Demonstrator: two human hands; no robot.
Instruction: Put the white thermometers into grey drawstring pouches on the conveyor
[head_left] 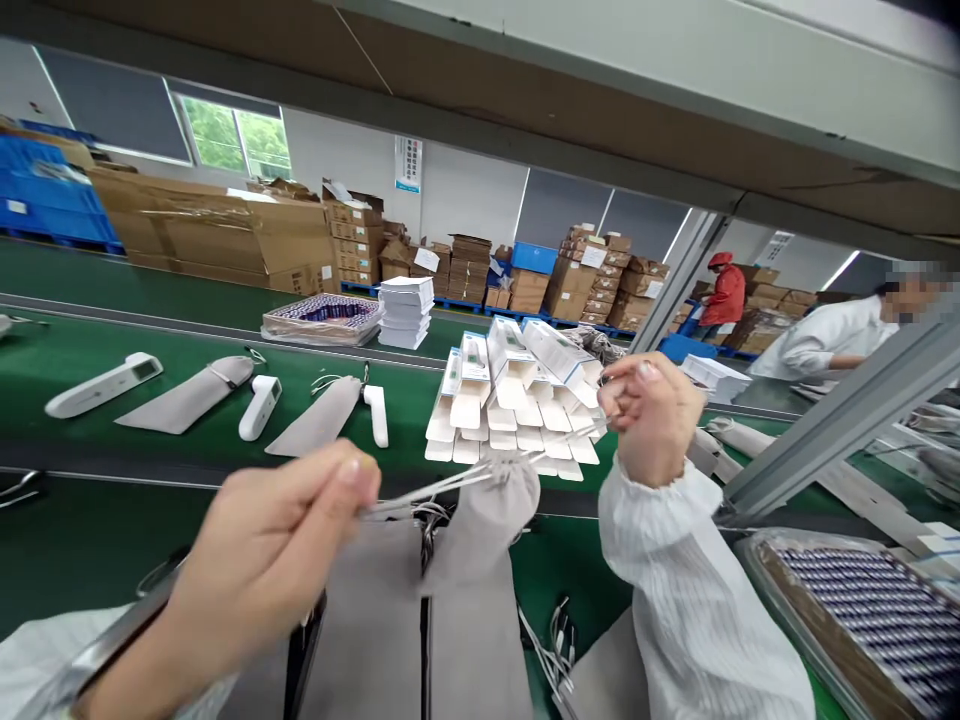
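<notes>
boxes [514, 385] behind pouch [484, 525] | thermometers [260, 408] left of boxes | tray [814, 615] right of pouch

Left of the piled white boxes [514, 385] — overlapping, past sure counting — along the near edge of the green belt [64, 350], three white handheld devices [105, 387] and two grey pouches [187, 397]. Toward its far edge there, one tray of striped cylinders [315, 337], one stack of booklets [405, 315]. Raised before the near edge, one drawstring pouch [499, 495]. Beyond, two people [726, 298].

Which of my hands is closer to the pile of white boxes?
Your right hand. It is raised by the right edge of the white boxes in view; your left hand is farther off, lower and to their left.
</notes>
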